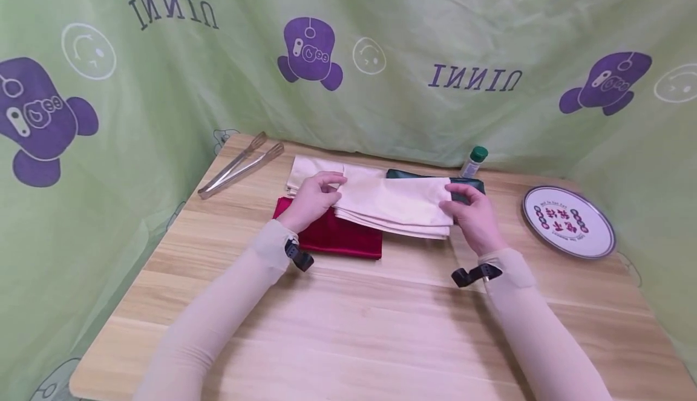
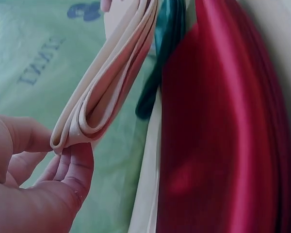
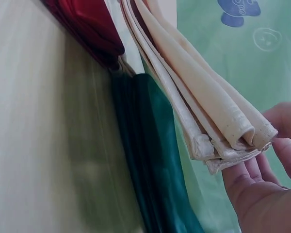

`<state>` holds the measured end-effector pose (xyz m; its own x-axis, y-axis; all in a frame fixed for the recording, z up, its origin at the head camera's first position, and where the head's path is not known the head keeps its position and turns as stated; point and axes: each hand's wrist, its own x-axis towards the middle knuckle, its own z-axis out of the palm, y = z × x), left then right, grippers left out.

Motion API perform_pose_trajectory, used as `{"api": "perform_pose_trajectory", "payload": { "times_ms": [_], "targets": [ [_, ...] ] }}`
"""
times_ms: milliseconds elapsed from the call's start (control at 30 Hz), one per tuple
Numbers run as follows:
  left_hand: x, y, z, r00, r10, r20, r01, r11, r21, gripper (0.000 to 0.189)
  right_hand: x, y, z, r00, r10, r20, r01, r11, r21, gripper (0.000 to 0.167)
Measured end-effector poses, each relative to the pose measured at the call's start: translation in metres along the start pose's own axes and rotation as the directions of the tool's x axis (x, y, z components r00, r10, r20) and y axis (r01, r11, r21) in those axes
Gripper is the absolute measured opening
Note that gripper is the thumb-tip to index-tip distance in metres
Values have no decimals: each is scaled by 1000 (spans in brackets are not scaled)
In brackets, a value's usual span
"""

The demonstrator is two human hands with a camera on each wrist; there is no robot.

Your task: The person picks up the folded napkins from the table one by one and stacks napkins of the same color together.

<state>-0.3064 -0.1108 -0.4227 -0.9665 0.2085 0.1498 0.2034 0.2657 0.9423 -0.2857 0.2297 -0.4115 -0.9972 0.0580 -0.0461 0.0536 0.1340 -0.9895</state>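
Note:
A folded cream cloth [image 1: 394,204] hangs in several layers between both hands, raised over the table. My left hand [image 1: 314,200] pinches its left end between thumb and fingers; the left wrist view shows the rounded folds of the cloth [image 2: 102,92] there. At the other end my right hand [image 1: 472,213] pinches the layered edges, seen close in the right wrist view. Beneath and to the left lies a folded dark red cloth [image 1: 343,234], partly covered. Behind the raised cloth are another folded cream cloth [image 1: 316,168] and a folded dark green cloth [image 3: 155,150].
Metal tongs [image 1: 239,165] lie at the back left of the wooden table [image 1: 359,328]. A small bottle with a green cap [image 1: 474,160] stands at the back edge. On the right is a white plate [image 1: 569,222] with red characters. A green printed curtain [image 1: 381,117] surrounds the table.

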Motion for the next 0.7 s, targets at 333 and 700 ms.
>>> {"api": "perform_pose_trajectory", "payload": {
  "times_ms": [333,700],
  "targets": [
    [13,-19,-28,991,-61,-116,54,997,-57,38,32,-4,38,999,-35,17,36,999,-31,44],
    [28,-27,-58,965,-109,-240,85,991,-107,39,68,-14,81,997,-50,65,51,999,-13,43]
  ]
}}
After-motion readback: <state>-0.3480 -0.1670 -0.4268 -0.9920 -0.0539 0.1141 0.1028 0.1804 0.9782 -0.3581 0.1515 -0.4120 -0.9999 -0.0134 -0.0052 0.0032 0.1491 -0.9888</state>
